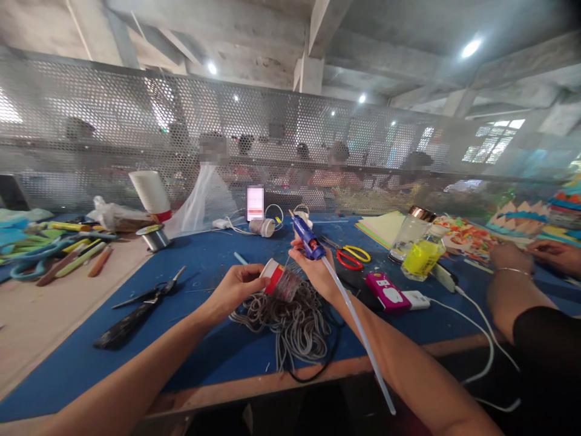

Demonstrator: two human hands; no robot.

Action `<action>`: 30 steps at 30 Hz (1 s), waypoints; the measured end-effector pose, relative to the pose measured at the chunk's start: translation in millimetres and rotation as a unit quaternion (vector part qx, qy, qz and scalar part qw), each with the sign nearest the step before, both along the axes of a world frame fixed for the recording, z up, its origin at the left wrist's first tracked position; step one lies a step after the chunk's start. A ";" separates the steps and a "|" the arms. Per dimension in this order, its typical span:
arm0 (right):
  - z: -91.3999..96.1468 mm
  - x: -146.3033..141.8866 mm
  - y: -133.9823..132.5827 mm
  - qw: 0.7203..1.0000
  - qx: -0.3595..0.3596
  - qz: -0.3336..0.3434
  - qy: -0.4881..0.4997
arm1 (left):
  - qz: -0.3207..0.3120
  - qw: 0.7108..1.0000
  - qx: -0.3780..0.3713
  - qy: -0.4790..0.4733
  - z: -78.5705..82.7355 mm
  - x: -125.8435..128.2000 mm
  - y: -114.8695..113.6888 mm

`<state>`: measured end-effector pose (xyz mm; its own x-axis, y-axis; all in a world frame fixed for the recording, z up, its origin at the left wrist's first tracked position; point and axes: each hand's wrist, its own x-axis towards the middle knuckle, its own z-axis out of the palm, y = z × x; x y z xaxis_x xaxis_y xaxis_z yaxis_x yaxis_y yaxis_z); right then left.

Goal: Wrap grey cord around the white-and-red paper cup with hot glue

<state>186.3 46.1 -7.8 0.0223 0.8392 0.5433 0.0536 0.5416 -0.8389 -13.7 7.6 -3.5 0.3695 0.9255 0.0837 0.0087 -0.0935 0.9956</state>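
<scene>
My left hand [240, 283] grips the rim end of a red and white paper cup [274, 277], its fingers closed on it. Grey cord is wound around the cup's other end. Beneath the cup a loose heap of grey cord [302, 327] lies on the blue table mat. In my right hand [315, 266] is a blue hot glue gun [307, 236], nozzle pointing up and away from me. A long clear glue stick [358, 327] sticks out of its back end, over my right forearm. Part of the cord lies near my right fingers.
Black-handled scissors [140, 309] lie on the left, red and yellow scissors [351, 257] on the right. A magenta power bank [387, 292], glass jar [408, 233], yellow bottle [423, 257], lit phone [255, 203] and stacked cups [149, 192] stand around. A co-worker's arm [512, 284] reaches in at right.
</scene>
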 end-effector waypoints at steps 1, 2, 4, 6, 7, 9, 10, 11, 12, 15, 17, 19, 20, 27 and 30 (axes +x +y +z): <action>0.0 -0.2 -0.2 1.000 0.000 0.000 0.001 | 0.001 1.000 0.000 0.003 0.1 0.0 0.0; -0.3 -0.5 -0.3 1.000 0.000 0.000 0.002 | 0.001 1.000 0.001 0.005 0.2 0.1 -0.1; -1.3 -0.9 0.0 1.000 -0.003 0.001 0.002 | -0.001 1.000 0.005 0.006 0.5 0.1 -0.2; -2.8 -1.1 0.7 1.000 -0.007 0.003 0.001 | -0.003 1.000 0.010 0.002 0.8 0.1 -0.3; -3.4 -1.1 1.1 1.000 -0.008 0.004 0.000 | -0.004 1.000 0.011 0.000 1.0 0.0 -0.4; -4.4 -1.0 1.8 1.000 -0.009 0.006 -0.001 | -0.009 1.000 0.009 -0.005 1.2 -0.2 -0.7; -4.6 -0.9 2.0 1.000 -0.009 0.007 -0.002 | -0.011 1.000 0.006 -0.007 1.3 -0.3 -1.0; -4.5 -0.9 2.0 1.000 -0.007 0.007 -0.003 | -0.012 1.000 0.005 -0.009 1.4 -0.4 -1.3; -4.4 -0.9 1.9 1.000 -0.006 0.006 -0.007 | -0.012 1.000 0.005 -0.010 1.4 -0.3 -1.7; -3.8 -0.8 1.5 1.000 -0.005 -0.001 -0.018 | -0.005 1.000 0.010 -0.013 1.8 0.1 -2.7; -3.8 -0.7 1.5 1.000 -0.005 -0.001 -0.020 | 0.000 1.000 0.014 -0.015 2.0 0.3 -3.0; -4.0 -0.5 1.7 1.000 -0.005 0.002 -0.018 | 0.004 1.000 0.016 -0.016 2.0 0.2 -2.9; -4.2 -0.3 1.8 1.000 -0.005 0.002 -0.018 | 0.005 1.000 0.015 -0.016 1.8 0.0 -2.8; -4.7 -0.6 1.2 1.000 -0.005 -0.007 -0.020 | -0.001 1.000 0.018 -0.023 -1.3 -2.3 -1.0; -5.0 -1.2 1.6 1.000 -0.006 -0.009 -0.012 | 0.003 1.000 0.019 -0.020 -2.2 -2.4 -0.9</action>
<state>185.1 47.7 -12.8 0.0244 0.8455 0.5334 0.0832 0.5300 -0.8439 -16.1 6.7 -5.7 0.3592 0.9236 0.1342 -0.0311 -0.1318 0.9908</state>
